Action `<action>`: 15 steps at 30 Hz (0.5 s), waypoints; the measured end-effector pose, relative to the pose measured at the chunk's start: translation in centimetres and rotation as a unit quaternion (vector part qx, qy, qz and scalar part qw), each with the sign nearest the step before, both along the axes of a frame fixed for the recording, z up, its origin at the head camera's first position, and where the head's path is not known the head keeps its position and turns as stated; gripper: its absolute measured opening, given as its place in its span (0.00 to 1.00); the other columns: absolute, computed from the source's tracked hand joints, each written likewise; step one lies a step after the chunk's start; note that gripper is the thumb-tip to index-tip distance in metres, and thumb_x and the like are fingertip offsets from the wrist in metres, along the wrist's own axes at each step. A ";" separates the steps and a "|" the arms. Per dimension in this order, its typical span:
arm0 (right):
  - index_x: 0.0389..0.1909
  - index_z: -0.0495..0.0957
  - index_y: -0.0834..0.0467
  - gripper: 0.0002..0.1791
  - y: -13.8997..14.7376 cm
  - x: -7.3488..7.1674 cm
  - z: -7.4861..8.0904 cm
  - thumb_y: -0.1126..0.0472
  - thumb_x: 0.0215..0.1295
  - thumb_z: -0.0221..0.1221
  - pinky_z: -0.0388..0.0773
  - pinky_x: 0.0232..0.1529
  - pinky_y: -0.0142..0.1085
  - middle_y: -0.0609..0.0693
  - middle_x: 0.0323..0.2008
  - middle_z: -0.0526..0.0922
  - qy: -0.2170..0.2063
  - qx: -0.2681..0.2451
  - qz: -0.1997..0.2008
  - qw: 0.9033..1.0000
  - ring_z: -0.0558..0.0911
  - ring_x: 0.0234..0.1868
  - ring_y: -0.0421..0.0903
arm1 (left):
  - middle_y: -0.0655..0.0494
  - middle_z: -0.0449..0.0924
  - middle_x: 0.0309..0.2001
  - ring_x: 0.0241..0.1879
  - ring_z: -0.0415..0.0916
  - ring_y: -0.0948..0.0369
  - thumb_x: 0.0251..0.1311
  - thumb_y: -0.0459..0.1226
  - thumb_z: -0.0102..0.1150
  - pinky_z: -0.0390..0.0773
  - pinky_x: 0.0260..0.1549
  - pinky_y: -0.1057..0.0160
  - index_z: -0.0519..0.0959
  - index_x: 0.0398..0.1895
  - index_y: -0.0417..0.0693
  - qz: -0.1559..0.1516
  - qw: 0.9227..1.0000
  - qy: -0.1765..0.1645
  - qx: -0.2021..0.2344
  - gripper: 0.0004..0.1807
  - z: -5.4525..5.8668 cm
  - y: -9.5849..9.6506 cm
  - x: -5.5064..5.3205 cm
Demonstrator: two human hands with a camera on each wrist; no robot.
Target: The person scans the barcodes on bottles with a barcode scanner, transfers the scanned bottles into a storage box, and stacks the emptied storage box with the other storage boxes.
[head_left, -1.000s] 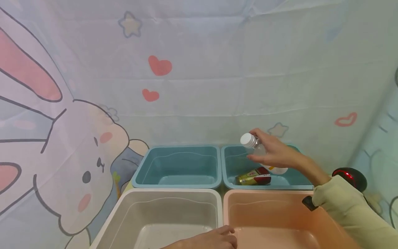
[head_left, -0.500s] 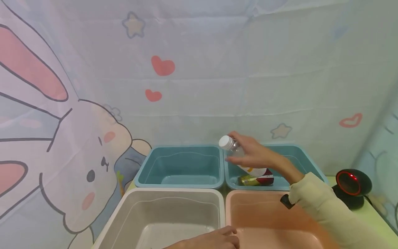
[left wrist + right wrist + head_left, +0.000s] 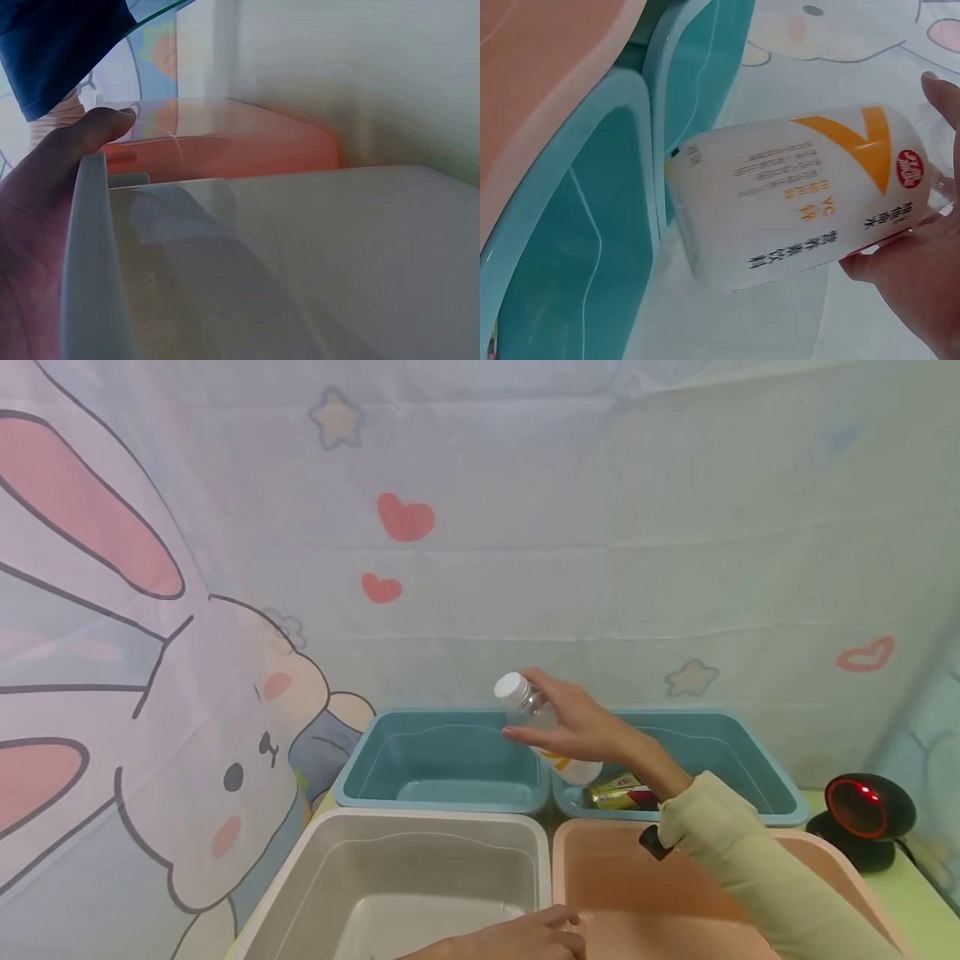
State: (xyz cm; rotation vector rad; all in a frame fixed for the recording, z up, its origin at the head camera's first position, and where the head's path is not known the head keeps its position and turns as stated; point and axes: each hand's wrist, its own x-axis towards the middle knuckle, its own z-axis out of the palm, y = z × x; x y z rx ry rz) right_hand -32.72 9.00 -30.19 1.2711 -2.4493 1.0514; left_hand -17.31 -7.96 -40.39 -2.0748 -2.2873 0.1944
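Observation:
My right hand [image 3: 577,720] grips a clear plastic drink bottle [image 3: 795,195] near its neck. The bottle has a white cap and a white label with an orange V mark and a red round logo. In the head view it tilts above the adjoining rims of the left blue bin [image 3: 442,805] and right blue bin [image 3: 723,718], cap to the upper left. My left hand [image 3: 528,937] holds the rim of the white bin [image 3: 94,247] beside the orange bin [image 3: 637,852], its thumb [image 3: 109,127] over the edge; its other fingers are partly hidden.
In the right blue bin lies a gold and red can [image 3: 617,793], partly behind my right forearm. A black round device [image 3: 870,810] with a red light stands on the green table [image 3: 918,889] at right. A printed cloth [image 3: 480,527] hangs behind the bins.
My right hand has carried the bottle leftward from above the right blue bin to the border between both blue bins. My left hand stays at the rim. The head view has shifted slightly.

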 end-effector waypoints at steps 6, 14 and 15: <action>0.68 0.70 0.49 0.34 -1.7 -0.7 -0.5 0.47 0.65 0.71 0.80 0.51 0.48 0.49 0.55 0.80 0.006 -0.018 0.013 1.000 0.80 0.55 0.49 | 0.69 0.82 0.43 0.48 0.74 0.75 0.77 0.41 0.57 0.58 0.69 0.68 0.88 0.49 0.63 -0.013 1.000 0.024 0.007 0.11 -0.1 -0.1 0.1; 0.70 0.70 0.53 0.34 -4.3 -1.7 -1.9 0.47 0.67 0.69 0.76 0.55 0.47 0.46 0.55 0.78 0.018 0.021 0.001 1.000 0.77 0.54 0.46 | 0.66 0.82 0.42 0.48 0.76 0.71 0.75 0.38 0.58 0.60 0.69 0.66 0.88 0.45 0.60 -0.024 0.998 0.021 0.047 0.10 -0.4 -0.3 0.0; 0.70 0.69 0.53 0.34 -4.7 -1.7 -2.0 0.46 0.68 0.68 0.76 0.55 0.48 0.47 0.56 0.78 0.026 0.033 -0.003 0.999 0.77 0.55 0.46 | 0.66 0.82 0.42 0.48 0.76 0.71 0.75 0.39 0.58 0.60 0.69 0.66 0.89 0.45 0.60 -0.022 0.998 0.022 0.047 0.10 -0.4 -0.4 0.0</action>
